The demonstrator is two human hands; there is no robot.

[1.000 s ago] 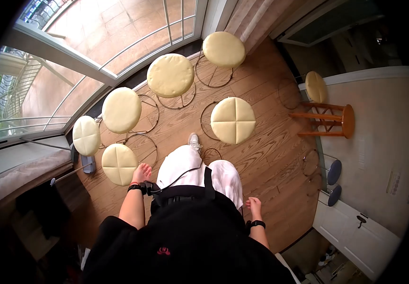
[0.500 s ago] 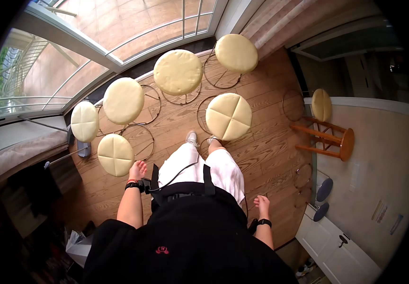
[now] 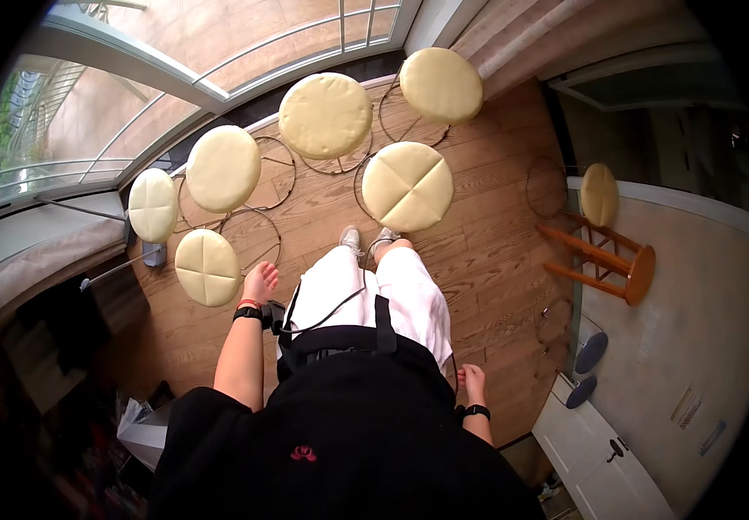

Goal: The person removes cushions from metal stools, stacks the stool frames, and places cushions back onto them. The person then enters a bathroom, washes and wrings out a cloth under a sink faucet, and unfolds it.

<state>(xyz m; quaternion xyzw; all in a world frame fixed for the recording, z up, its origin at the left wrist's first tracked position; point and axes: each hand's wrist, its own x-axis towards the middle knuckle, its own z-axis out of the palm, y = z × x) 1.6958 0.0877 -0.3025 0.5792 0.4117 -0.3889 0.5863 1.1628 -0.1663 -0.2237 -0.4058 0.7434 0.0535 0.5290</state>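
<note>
My left hand hangs beside my left thigh with nothing in it, its fingers loosely apart, close to a round cream stool with a cross seam. My right hand is low by my right hip, fingers half curled and partly hidden from view. In front of my feet stands another cross-seamed cream stool. Farther off, by the glass door, are a wide cream stool, a cream stool and a cream stool. A smaller one sits at the far left.
A wooden stool lies toward the right wall beside a yellow round seat. Two dark round seats are near a white door. Glass doors line the upper left. A white paper-like item is at lower left.
The view has turned and moved slightly forward, so the front stool appears nearer my feet. Both feet now show side by side. Both hands remain low at my sides.
</note>
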